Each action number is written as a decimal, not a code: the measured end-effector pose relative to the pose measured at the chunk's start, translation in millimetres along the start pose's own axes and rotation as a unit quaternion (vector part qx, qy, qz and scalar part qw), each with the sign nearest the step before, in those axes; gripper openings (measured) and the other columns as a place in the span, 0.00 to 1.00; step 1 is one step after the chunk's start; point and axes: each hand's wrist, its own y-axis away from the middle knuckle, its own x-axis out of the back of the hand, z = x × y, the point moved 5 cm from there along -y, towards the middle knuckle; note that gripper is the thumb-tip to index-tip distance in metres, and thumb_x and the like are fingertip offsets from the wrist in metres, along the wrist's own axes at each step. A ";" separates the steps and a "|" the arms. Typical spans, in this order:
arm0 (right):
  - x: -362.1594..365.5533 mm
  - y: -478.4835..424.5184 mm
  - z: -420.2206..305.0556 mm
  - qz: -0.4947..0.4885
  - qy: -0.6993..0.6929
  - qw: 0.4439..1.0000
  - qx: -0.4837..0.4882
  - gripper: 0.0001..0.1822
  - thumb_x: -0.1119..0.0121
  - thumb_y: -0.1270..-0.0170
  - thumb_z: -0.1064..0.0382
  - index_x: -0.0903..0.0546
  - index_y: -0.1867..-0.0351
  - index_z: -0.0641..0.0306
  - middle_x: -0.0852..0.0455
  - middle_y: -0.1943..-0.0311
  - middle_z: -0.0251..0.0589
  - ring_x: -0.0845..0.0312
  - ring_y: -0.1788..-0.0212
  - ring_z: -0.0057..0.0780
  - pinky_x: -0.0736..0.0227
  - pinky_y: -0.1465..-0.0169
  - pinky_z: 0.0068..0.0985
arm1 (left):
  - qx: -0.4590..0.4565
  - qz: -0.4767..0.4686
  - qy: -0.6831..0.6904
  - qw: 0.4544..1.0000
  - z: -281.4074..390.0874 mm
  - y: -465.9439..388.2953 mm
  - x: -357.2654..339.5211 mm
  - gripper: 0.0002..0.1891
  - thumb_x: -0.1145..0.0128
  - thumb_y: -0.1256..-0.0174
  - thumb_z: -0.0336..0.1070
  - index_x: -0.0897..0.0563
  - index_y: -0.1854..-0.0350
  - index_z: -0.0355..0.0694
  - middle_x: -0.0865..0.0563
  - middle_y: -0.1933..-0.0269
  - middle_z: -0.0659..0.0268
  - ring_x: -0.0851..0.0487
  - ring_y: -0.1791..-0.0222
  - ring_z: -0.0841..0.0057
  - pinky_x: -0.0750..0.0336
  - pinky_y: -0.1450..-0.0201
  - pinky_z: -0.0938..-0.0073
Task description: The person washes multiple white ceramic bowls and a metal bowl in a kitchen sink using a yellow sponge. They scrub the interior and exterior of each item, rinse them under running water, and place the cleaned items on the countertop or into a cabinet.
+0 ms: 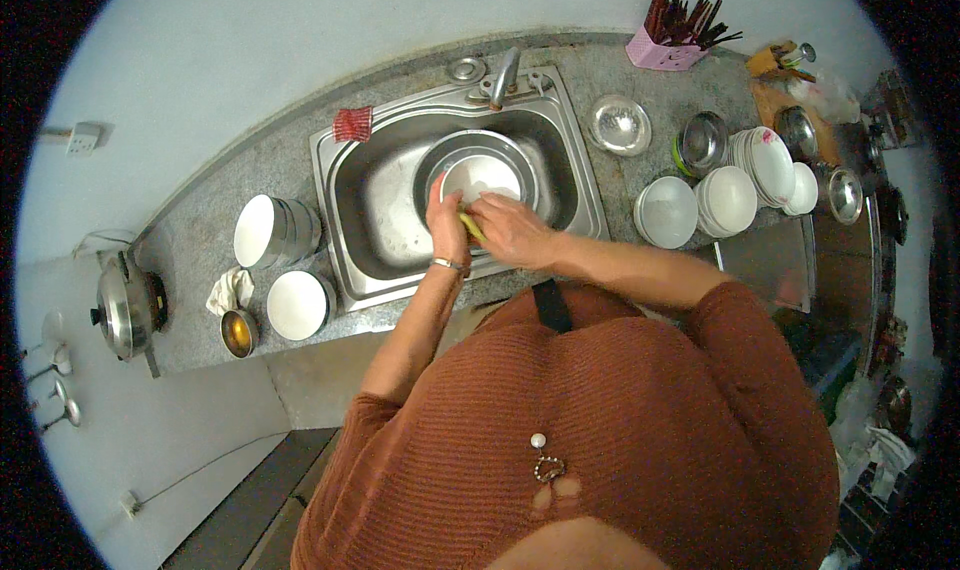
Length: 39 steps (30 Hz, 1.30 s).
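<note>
A steel basin [427, 166] stands in the stainless steel sink [375, 217], with a white bowl [487, 176] inside it. My left hand [448, 225] is at the bowl's lower left edge, its thumb and fingers around the rim. My right hand [517, 231] lies over the near side of the bowl, against a yellow-green cloth or sponge [472, 227] between the two hands. Its fingers reach into the bowl. The faucet [505, 78] stands behind the basin. A red and white striped cloth or scrubber [352, 125] lies on the sink's back left rim.
Bowl stacks stand left [259, 232] and near left [298, 305], beside a small metal bowl with amber contents [239, 333] and a lidded pot [124, 307]. At right are a metal bowl [620, 125], stacked white bowls [667, 212], plates [771, 166] and a pink chopstick holder [664, 50].
</note>
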 end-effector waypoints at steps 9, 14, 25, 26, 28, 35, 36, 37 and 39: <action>-11.2 4.8 -13.6 -0.055 -0.064 0.988 -0.130 0.11 0.48 0.46 0.67 0.20 0.61 0.66 0.19 0.57 0.46 0.23 0.49 0.39 0.38 0.32 0.41 | -0.015 0.006 -0.008 1.000 5.4 11.3 -2.5 0.20 0.56 0.34 0.32 0.28 0.40 0.36 0.21 0.48 0.60 0.23 0.50 0.71 0.29 0.47 0.73; 14.3 17.0 18.4 -0.073 0.111 0.984 0.119 0.18 0.44 0.45 0.65 0.22 0.53 0.71 0.20 0.53 0.50 0.32 0.37 0.42 0.47 0.28 0.38 | -0.001 0.007 -0.070 0.998 4.4 8.8 16.9 0.19 0.55 0.29 0.36 0.28 0.40 0.36 0.21 0.48 0.60 0.24 0.50 0.72 0.29 0.47 0.73; -0.6 15.5 17.3 -0.106 0.126 0.985 0.053 0.26 0.42 0.50 0.72 0.26 0.45 0.72 0.26 0.41 0.53 0.33 0.36 0.44 0.36 0.33 0.35 | 0.068 0.027 -0.030 0.997 -8.1 17.0 4.0 0.19 0.57 0.28 0.41 0.30 0.40 0.38 0.21 0.49 0.58 0.19 0.55 0.67 0.20 0.58 0.70; -5.6 15.6 19.0 -0.109 0.082 0.990 0.027 0.26 0.43 0.50 0.72 0.26 0.45 0.72 0.25 0.42 0.53 0.32 0.37 0.44 0.35 0.34 0.36 | 0.030 0.062 -0.025 0.997 -36.1 -3.4 18.7 0.18 0.56 0.28 0.40 0.29 0.41 0.37 0.20 0.50 0.58 0.19 0.55 0.68 0.21 0.58 0.70; -2.6 0.7 6.2 -0.118 -0.006 0.993 -0.025 0.25 0.45 0.49 0.71 0.26 0.46 0.72 0.23 0.44 0.51 0.30 0.38 0.44 0.34 0.36 0.36 | 0.046 0.024 -0.038 0.998 -38.5 -13.7 20.7 0.18 0.56 0.29 0.40 0.28 0.42 0.36 0.20 0.51 0.58 0.19 0.56 0.69 0.22 0.57 0.70; 5.4 7.2 16.8 -0.181 0.034 0.983 -0.023 0.30 0.44 0.49 0.74 0.29 0.40 0.68 0.27 0.39 0.50 0.32 0.37 0.43 0.35 0.35 0.35 | -0.019 0.034 -0.084 0.996 -5.6 7.8 8.8 0.19 0.56 0.29 0.36 0.26 0.41 0.33 0.20 0.50 0.59 0.25 0.51 0.72 0.33 0.44 0.73; -3.8 8.3 19.1 -0.123 0.038 0.991 -0.035 0.27 0.46 0.45 0.72 0.28 0.40 0.68 0.27 0.39 0.51 0.32 0.37 0.44 0.35 0.35 0.36 | -0.010 0.043 -0.066 0.997 -4.6 8.6 3.2 0.18 0.56 0.29 0.36 0.26 0.42 0.33 0.20 0.50 0.59 0.25 0.51 0.72 0.33 0.44 0.73; 1.8 0.8 15.6 -0.067 0.042 0.996 -0.043 0.24 0.49 0.42 0.69 0.28 0.41 0.68 0.28 0.39 0.53 0.32 0.37 0.46 0.35 0.35 0.37 | -0.003 0.054 -0.046 0.997 -3.4 7.7 -0.7 0.18 0.56 0.29 0.36 0.25 0.43 0.33 0.20 0.50 0.59 0.25 0.51 0.72 0.33 0.44 0.73; -6.1 -0.7 -4.0 -0.154 -0.069 0.985 -0.046 0.31 0.42 0.50 0.68 0.29 0.39 0.64 0.28 0.38 0.50 0.31 0.37 0.45 0.33 0.36 0.37 | 0.030 0.036 -0.103 0.994 4.7 7.9 6.6 0.17 0.57 0.30 0.35 0.24 0.45 0.32 0.20 0.51 0.59 0.24 0.54 0.74 0.30 0.48 0.74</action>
